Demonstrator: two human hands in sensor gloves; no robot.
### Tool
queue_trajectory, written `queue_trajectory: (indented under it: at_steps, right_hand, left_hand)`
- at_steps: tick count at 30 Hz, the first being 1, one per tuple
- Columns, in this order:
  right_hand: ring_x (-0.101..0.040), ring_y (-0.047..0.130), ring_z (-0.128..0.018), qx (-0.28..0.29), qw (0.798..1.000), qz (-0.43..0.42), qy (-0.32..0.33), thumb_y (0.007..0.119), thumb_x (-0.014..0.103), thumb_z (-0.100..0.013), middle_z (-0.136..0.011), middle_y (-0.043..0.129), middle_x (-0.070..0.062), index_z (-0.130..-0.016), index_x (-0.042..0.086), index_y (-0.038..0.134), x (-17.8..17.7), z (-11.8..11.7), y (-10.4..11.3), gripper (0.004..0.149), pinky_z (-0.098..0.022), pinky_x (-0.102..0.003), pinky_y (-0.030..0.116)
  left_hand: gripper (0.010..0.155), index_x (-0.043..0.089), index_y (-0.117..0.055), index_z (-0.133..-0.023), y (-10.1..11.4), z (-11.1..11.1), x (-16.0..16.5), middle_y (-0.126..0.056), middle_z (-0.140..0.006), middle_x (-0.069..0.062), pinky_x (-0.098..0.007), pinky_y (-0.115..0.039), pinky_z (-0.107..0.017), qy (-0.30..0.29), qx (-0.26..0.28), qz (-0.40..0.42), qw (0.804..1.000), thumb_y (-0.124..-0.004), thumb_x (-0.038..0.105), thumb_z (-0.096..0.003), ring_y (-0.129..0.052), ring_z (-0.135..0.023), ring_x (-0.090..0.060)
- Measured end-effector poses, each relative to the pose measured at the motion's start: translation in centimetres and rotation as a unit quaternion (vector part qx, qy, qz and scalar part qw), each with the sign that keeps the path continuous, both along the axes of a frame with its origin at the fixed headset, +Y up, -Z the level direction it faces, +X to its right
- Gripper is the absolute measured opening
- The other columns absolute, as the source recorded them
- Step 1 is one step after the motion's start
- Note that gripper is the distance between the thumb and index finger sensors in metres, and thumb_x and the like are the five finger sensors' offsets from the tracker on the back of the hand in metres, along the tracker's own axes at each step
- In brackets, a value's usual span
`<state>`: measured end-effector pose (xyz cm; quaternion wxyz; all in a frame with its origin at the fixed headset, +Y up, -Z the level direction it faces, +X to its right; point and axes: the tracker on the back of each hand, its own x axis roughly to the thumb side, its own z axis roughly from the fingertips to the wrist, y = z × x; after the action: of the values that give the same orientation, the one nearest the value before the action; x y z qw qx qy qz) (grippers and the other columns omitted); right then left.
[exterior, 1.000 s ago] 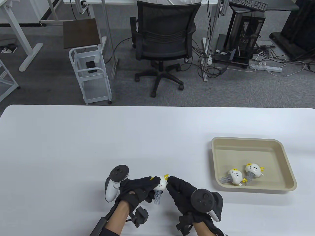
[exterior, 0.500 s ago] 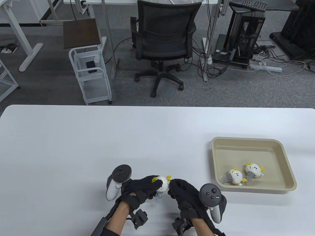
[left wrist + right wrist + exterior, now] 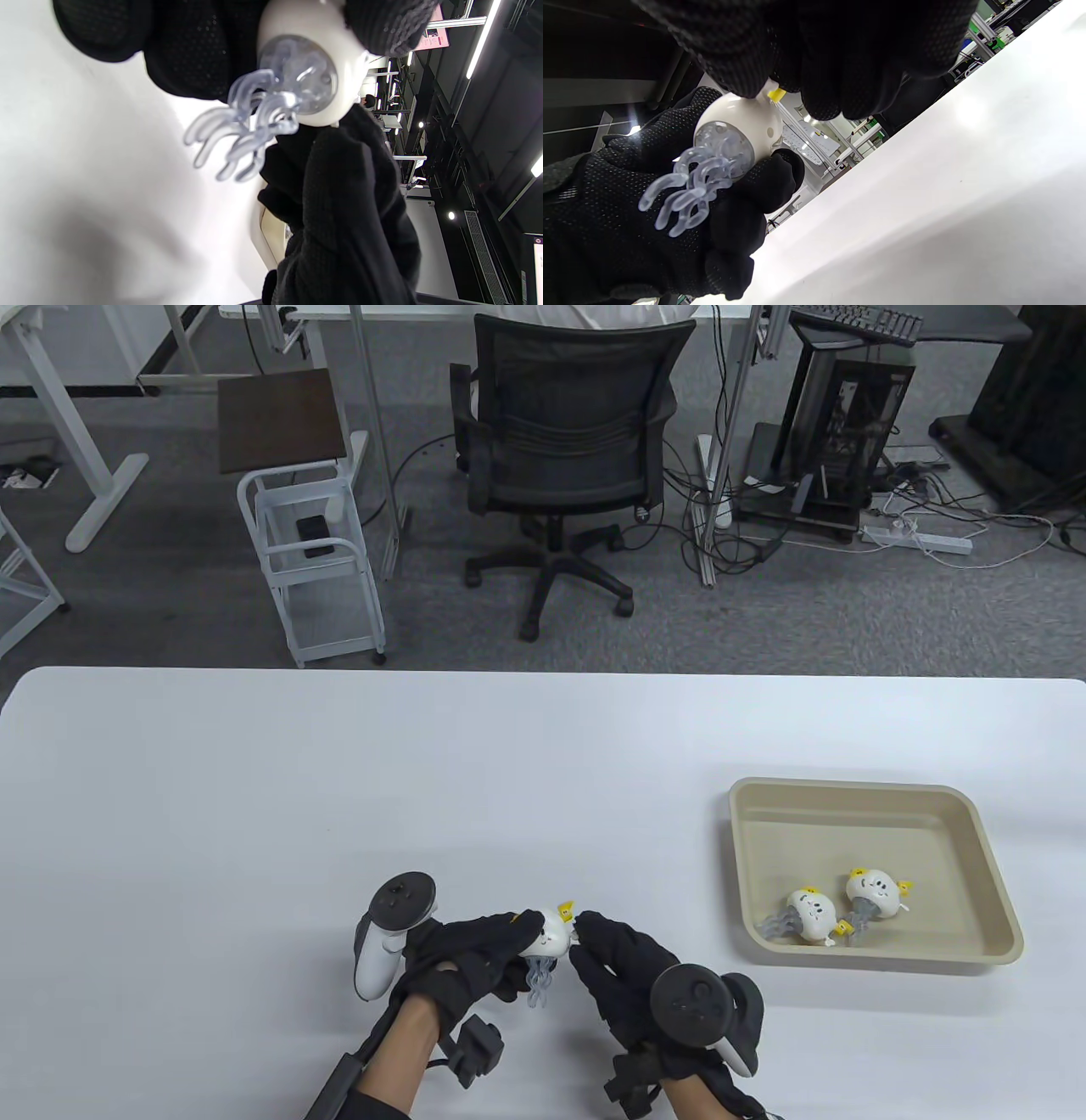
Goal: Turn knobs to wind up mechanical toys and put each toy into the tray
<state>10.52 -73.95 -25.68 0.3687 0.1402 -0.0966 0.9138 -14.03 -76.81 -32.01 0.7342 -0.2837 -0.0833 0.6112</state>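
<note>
While my left hand (image 3: 475,954) grips the jellyfish toy (image 3: 547,935), my right fingers (image 3: 823,91) pinch its mostly hidden yellow knob (image 3: 776,95).

Glossy white plastic toy (image 3: 742,123) trailing clear rubbery tentacles (image 3: 242,127); knitted black cloth fingers (image 3: 670,178), dotted with grip bumps, are gripping it above a smooth, faintly shining white tabletop (image 3: 339,780).
</note>
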Motion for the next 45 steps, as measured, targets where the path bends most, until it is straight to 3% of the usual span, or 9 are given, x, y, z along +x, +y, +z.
queue_trajectory:
  at_steps: [3,7,14,17,24,36,39,43,45]
  right_hand:
    - [-0.031,0.093,-0.069,-0.003,1.000,-0.020,-0.010,0.080,0.038,-0.065,-0.087,0.089,-0.011,-0.097,0.012,0.076,0.4,-0.1,0.0,0.041,-0.056,-0.040,0.082]
    - [-0.029,0.095,-0.063,-0.060,0.992,-0.108,-0.019,0.079,0.038,-0.065,-0.080,0.093,-0.010,-0.091,0.011,0.082,1.0,-0.4,-0.7,0.038,-0.052,-0.038,0.083]
    - [-0.027,0.097,-0.049,-0.162,0.955,-0.245,-0.030,0.079,0.039,-0.066,-0.066,0.096,-0.010,-0.080,0.004,0.086,1.8,-0.8,-1.8,0.039,-0.041,-0.036,0.085]
    - [-0.029,0.097,-0.052,-0.158,0.963,-0.217,-0.035,0.078,0.039,-0.066,-0.068,0.096,-0.011,-0.082,0.005,0.085,1.7,-0.9,-1.7,0.039,-0.043,-0.038,0.085]
    - [-0.035,0.088,-0.075,-0.026,0.998,-0.061,-0.001,0.076,0.041,-0.067,-0.095,0.081,-0.016,-0.105,0.009,0.065,0.7,-0.2,0.0,0.051,-0.060,-0.043,0.078]
    - [-0.030,0.092,-0.069,0.040,0.999,0.027,0.009,0.076,0.039,-0.066,-0.088,0.088,-0.010,-0.098,0.012,0.074,0.1,0.2,0.6,0.041,-0.057,-0.038,0.081]
    - [-0.028,0.095,-0.064,0.026,1.000,-0.002,-0.011,0.074,0.039,-0.066,-0.081,0.092,-0.008,-0.093,0.012,0.080,0.3,0.1,0.5,0.038,-0.053,-0.037,0.083]
    - [-0.028,0.096,-0.057,-0.089,0.983,-0.157,-0.016,0.076,0.039,-0.067,-0.073,0.094,-0.010,-0.086,0.007,0.084,1.2,-0.6,-0.6,0.039,-0.048,-0.037,0.084]
    - [-0.027,0.097,-0.052,-0.100,0.981,-0.163,-0.017,0.076,0.039,-0.067,-0.069,0.096,-0.010,-0.083,0.005,0.086,1.3,-0.7,-0.9,0.039,-0.044,-0.037,0.085]
  left_hand:
    - [0.078,-0.008,-0.077,-0.096,0.1,0.2,0.4,-0.096,-0.082,-0.018,-0.054,-0.082,-0.049,-0.008,0.003,0.001,1.000,-0.071,0.057,-0.0545,-0.097,-0.060,-0.035]
    - [0.077,-0.007,-0.075,-0.098,0.3,0.3,0.9,-0.095,-0.084,-0.018,-0.054,-0.081,-0.051,-0.021,0.022,0.000,1.000,-0.071,0.057,-0.0544,-0.096,-0.062,-0.035]
    - [0.075,0.000,-0.069,-0.105,0.9,0.4,1.3,-0.087,-0.094,-0.016,-0.056,-0.077,-0.057,-0.038,0.073,-0.001,0.997,-0.074,0.055,-0.0541,-0.090,-0.072,-0.038]
    - [0.075,0.000,-0.069,-0.105,0.8,0.4,1.2,-0.088,-0.094,-0.016,-0.056,-0.076,-0.057,-0.033,0.069,-0.013,0.997,-0.074,0.055,-0.0543,-0.090,-0.072,-0.038]
    - [0.077,-0.005,-0.072,-0.101,0.7,0.3,0.6,-0.091,-0.088,-0.017,-0.055,-0.079,-0.053,-0.015,0.043,0.004,0.999,-0.071,0.056,-0.0548,-0.093,-0.066,-0.036]
    - [0.077,-0.008,-0.076,-0.097,0.5,0.3,0.5,-0.095,-0.081,-0.018,-0.054,-0.081,-0.049,-0.015,0.014,0.022,1.000,-0.071,0.057,-0.0549,-0.096,-0.059,-0.035]
    - [0.077,-0.007,-0.075,-0.098,0.7,0.4,0.8,-0.094,-0.083,-0.017,-0.054,-0.081,-0.050,-0.019,0.028,0.020,0.999,-0.070,0.056,-0.0550,-0.096,-0.061,-0.035]
    - [0.075,-0.002,-0.069,-0.104,1.0,0.4,1.1,-0.088,-0.092,-0.017,-0.057,-0.076,-0.056,-0.032,0.059,0.027,0.997,-0.072,0.054,-0.0549,-0.090,-0.071,-0.038]
    - [0.074,0.000,-0.067,-0.107,1.1,0.3,1.2,-0.085,-0.096,-0.017,-0.058,-0.073,-0.059,-0.043,0.076,0.016,0.996,-0.074,0.053,-0.0548,-0.086,-0.075,-0.040]
